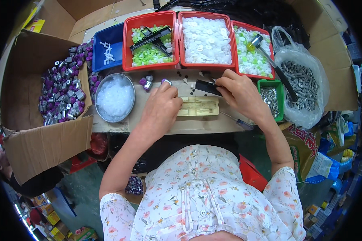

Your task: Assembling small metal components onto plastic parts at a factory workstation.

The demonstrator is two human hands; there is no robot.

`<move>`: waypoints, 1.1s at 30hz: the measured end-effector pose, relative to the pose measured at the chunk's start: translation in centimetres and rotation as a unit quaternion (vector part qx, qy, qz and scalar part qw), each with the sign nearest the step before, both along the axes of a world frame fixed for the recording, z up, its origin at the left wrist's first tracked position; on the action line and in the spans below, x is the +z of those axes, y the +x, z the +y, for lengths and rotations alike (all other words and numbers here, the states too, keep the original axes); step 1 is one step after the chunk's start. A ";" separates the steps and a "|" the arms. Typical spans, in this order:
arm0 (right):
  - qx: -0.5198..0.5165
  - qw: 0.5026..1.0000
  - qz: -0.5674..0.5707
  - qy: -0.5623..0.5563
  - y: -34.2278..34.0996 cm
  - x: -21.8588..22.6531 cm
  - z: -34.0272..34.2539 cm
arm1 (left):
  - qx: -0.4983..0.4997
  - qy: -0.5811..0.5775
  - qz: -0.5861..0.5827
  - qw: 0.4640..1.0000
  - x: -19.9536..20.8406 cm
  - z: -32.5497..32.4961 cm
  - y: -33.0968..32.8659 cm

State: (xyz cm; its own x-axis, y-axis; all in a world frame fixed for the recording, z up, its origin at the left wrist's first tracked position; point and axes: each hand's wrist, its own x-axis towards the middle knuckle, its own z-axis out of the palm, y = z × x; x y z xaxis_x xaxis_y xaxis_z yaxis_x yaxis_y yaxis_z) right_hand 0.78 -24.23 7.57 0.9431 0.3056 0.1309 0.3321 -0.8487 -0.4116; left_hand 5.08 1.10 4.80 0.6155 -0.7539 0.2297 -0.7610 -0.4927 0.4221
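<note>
Right hand: your right hand (pixel 241 90) is closed on a long black part (pixel 207 87), pinching its right end between thumb and fingers.
Black part: held above the tabletop (pixel 149 125), just behind the pale yellow block; whether it touches anything beneath cannot be told.
Left hand: your left hand (pixel 160 105) has its fingers curled at the block's left end; whether it grips the block or a small piece cannot be told.
Yellow block: the block (pixel 201 106) lies flat near the front edge, its shaped recesses facing up, no black part seated in the visible portion.
Purple-and-silver piece: one piece (pixel 166 82) shows just beyond your left fingertips; contact is unclear.
Step in hand: judged to be handling the black part beside the block, ahead of any seating.
Next move: seating it would call for turning the part to suit a recess, with your left hand steadying the block.
Caution: loose black beads (pixel 192 93) lie close by and could be knocked; the screwdriver (pixel 244 123) lies near your right forearm.
</note>
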 end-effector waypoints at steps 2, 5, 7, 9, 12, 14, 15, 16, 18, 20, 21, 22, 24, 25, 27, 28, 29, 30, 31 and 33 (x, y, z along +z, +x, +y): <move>-0.004 1.000 -0.006 0.008 -0.3 0.0 -0.3 | -0.010 0.006 -0.007 1.000 0.2 -0.1 0.1; -0.003 1.000 0.002 0.023 -1.0 0.4 -0.4 | -0.009 -0.028 -0.001 1.000 1.0 -0.4 0.5; 0.007 1.000 0.021 0.006 -1.3 0.4 -0.1 | -0.002 -0.065 0.013 0.998 1.3 -0.7 1.1; 0.031 0.999 -0.002 0.012 -1.6 -0.4 0.3 | 0.031 -0.145 0.022 0.989 1.5 -1.0 1.6; 0.067 0.997 -0.031 -0.004 -1.6 -1.3 1.8 | 0.052 -0.116 -0.008 0.992 1.2 0.4 2.0; 0.083 0.996 -0.006 -0.025 -1.2 -1.2 3.0 | 0.072 -0.093 -0.017 0.993 0.9 2.1 1.8; 0.098 0.995 -0.005 -0.034 -1.1 -1.8 3.4 | 0.092 -0.070 -0.025 0.993 0.6 2.7 1.6; 0.098 0.995 -0.005 -0.034 -0.8 -1.5 3.8 | 0.091 -0.070 -0.025 0.993 0.2 3.1 1.4; 0.132 0.990 0.005 -0.056 -0.3 -0.8 4.6 | 0.080 -0.044 -0.035 0.995 -0.5 4.0 1.1; 0.137 0.989 0.006 -0.059 0.1 -0.9 5.1 | 0.068 -0.028 -0.041 0.996 -0.7 3.9 1.1; 0.140 0.988 0.005 -0.062 0.2 -1.0 5.3 | 0.054 -0.010 -0.049 0.997 -0.8 3.8 1.1; 0.143 0.988 0.006 -0.064 0.2 -1.1 5.3 | 0.057 -0.012 -0.047 0.997 -1.0 3.7 1.1; 0.138 0.987 0.009 -0.078 0.1 -1.2 5.2 | 0.042 -0.001 -0.062 0.997 -1.4 3.5 1.3; 0.140 0.987 0.010 -0.081 0.2 -1.1 5.3 | 0.045 -0.004 -0.061 0.997 -1.3 3.5 1.5; 0.141 0.985 -0.009 -0.098 0.0 -0.9 5.4 | 0.039 -0.003 -0.050 0.998 -1.2 3.2 1.8; 0.141 0.985 -0.008 -0.100 -0.1 -1.1 5.5 | 0.039 -0.006 -0.049 0.998 -1.3 3.1 2.0; 0.144 0.984 -0.032 -0.096 -0.2 -1.4 5.7 | 0.036 -0.011 -0.045 0.998 -1.4 3.0 2.1; 0.147 0.983 -0.056 -0.092 -0.3 -1.8 5.9 | 0.034 -0.016 -0.042 0.998 -1.5 2.9 2.2; 0.145 0.984 -0.055 -0.092 -0.4 -2.0 6.1 | 0.032 -0.016 -0.041 0.998 -1.6 2.8 2.3; 0.144 0.979 -0.080 -0.119 -0.7 -2.4 6.5 | 0.026 -0.034 -0.084 0.996 -1.9 2.8 2.4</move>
State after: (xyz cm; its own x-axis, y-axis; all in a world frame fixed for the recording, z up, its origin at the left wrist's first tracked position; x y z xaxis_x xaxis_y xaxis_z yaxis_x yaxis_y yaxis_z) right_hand 0.12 -17.71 5.19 0.7861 0.5961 0.1630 0.6164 -0.7754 -0.1368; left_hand 7.50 3.95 2.92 0.6013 -0.7015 0.3826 -0.7983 -0.5073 0.3246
